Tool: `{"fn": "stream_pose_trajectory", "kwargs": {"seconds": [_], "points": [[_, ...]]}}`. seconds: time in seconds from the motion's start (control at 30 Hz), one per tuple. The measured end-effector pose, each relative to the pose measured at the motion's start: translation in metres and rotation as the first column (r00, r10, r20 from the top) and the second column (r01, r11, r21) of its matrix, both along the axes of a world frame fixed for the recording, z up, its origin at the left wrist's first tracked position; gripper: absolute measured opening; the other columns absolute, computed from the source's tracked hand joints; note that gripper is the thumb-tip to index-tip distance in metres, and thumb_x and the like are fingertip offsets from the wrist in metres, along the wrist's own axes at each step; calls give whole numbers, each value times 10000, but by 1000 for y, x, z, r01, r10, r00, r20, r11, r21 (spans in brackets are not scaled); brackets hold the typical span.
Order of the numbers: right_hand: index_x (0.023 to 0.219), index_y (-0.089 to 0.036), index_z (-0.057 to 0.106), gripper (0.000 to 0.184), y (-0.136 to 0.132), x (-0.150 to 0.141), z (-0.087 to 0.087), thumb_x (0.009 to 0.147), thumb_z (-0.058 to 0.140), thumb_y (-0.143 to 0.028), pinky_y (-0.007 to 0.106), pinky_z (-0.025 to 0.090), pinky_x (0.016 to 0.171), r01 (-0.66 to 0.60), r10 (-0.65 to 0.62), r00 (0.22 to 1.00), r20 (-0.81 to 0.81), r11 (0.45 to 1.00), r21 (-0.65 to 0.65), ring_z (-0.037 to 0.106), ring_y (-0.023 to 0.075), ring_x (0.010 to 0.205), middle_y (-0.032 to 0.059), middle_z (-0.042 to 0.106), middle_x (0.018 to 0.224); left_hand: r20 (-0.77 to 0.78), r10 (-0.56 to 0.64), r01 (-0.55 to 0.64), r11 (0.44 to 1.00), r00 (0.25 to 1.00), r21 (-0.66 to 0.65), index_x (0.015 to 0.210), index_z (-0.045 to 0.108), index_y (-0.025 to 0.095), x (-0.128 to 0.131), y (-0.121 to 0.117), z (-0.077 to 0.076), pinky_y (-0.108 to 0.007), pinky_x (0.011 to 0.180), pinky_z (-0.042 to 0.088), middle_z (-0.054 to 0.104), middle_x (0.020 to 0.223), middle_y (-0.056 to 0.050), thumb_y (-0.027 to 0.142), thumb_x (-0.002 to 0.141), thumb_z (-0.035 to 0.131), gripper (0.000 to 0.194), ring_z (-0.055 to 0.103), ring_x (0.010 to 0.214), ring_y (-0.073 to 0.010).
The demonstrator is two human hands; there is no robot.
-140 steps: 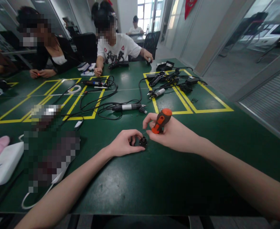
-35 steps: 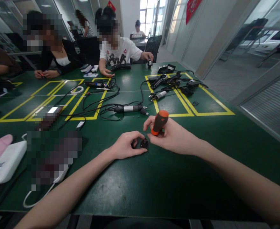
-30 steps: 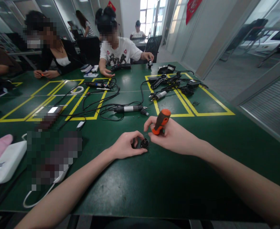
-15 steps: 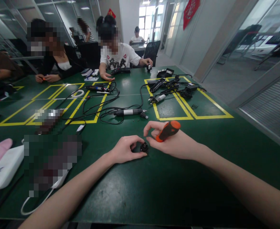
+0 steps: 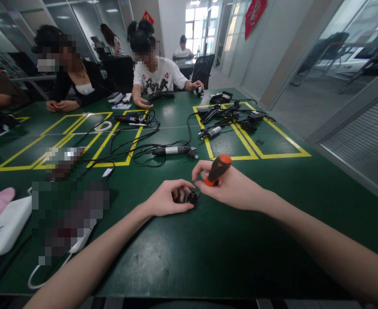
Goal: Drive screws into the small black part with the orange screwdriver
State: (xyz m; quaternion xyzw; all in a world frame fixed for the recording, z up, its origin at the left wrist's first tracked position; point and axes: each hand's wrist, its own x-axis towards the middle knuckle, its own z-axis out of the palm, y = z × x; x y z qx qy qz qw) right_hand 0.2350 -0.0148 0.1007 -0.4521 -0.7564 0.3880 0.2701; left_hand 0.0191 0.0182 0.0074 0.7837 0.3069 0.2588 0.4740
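Observation:
My left hand [image 5: 169, 199] curves its thumb and fingers around a small black cylindrical part [image 5: 193, 197] with a narrower collar on top. The part stands upright on the green table, and thumb and forefinger appear to touch its sides. To the right, my right hand [image 5: 230, 186] grips a screwdriver [image 5: 219, 168] by its black and orange handle. The handle leans up and to the right. I cannot make out the shaft or tip, which lie near the fingertips by the black part.
Ahead lies a grey and black pen-shaped power tool [image 5: 172, 150] with its cable. Cables and tools lie by the yellow tape rectangles [image 5: 234, 158]. A white box [image 5: 7, 227] stands at the left. Across the table [image 5: 163, 266] sit other people, one with a hand [image 5: 198, 87] on a small dark object.
The screwdriver handle has tipped left and stands more upright, and my right hand has shifted slightly left. My left hand stays around the black part. The whole view has moved a little.

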Motion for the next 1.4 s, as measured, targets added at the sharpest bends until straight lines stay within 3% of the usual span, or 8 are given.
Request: {"fn": "stream_pose_trajectory", "kwargs": {"seconds": [0.23, 0.37, 0.5, 0.7, 0.8, 0.93, 1.07, 1.4], "points": [[962, -199, 601, 179, 2, 0, -1, 789, 601, -152, 247, 374, 569, -16, 16, 1000, 22, 1000, 6, 442, 117, 576, -72, 469, 669, 72, 3, 25, 928, 997, -371, 1098, 720, 120, -5, 9, -3, -262, 692, 579, 735, 805, -16, 307, 669, 933, 514, 694, 660, -125], [945, -200, 594, 117, 1, 0, -3, 829, 596, -199, 255, 368, 564, -18, 18, 999, 26, 1000, 14, 429, 117, 560, -74, 460, 650, 68, -3, 33, 897, 998, -441, 1086, 735, 108, -7, 13, -4, -235, 668, 564, 769, 820, -41, 305, 640, 961, 537, 718, 662, -130], [930, -196, 601, 79, 0, -1, -1, 854, 581, -201, 259, 368, 578, -38, 37, 999, 19, 999, 35, 434, 118, 571, -70, 467, 650, 67, -10, 39, 896, 998, -443, 1093, 739, 104, -8, 15, -5, -229, 671, 566, 791, 844, -64, 293, 654, 955, 524, 740, 677, -140], [949, -193, 607, 227, 0, -1, 0, 750, 606, -84, 250, 368, 603, -42, 42, 999, 10, 998, 36, 448, 108, 598, -72, 500, 687, 111, -57, 99, 906, 992, -412, 1103, 720, 99, -9, 15, -4, -253, 728, 586, 787, 820, -73, 311, 741, 907, 459, 769, 739, -171], [951, -197, 609, 183, 0, 0, -3, 782, 618, -129, 248, 347, 579, -35, 34, 999, 25, 999, 35, 429, 109, 578, -82, 461, 651, 114, -73, 111, 919, 991, -378, 1121, 713, 99, -8, 14, -4, -252, 730, 582, 782, 810, -64, 282, 743, 896, 458, 755, 731, -162], [909, -199, 606, 56, 0, 0, -5, 855, 614, -211, 245, 351, 583, -29, 29, 1000, -10, 999, 24, 428, 109, 574, -83, 451, 625, 84, -28, 56, 933, 996, -355, 1106, 720, 106, -7, 12, -5, -250, 710, 570, 757, 762, -26, 252, 697, 903, 471, 695, 655, -126], [900, -191, 620, 106, 0, -1, -2, 806, 626, -143, 245, 364, 600, -18, 18, 1000, 1, 999, 43, 453, 107, 594, -71, 495, 660, 25, 9, -1, 945, 1000, -328, 1009, 725, 109, -4, 8, -5, -247, 668, 540, 710, 692, 1, 274, 677, 905, 412, 652, 625, -121], [878, -187, 626, 69, 4, -1, -6, 825, 600, -150, 257, 389, 607, -16, 14, 999, 30, 997, 79, 490, 117, 588, -53, 539, 672, 11, -21, 22, 985, 1000, -172, 951, 656, 123, -2, 2, -3, -203, 551, 389, 551, 595, 74, 326, 763, 843, 334, 493, 534, -78]]}}
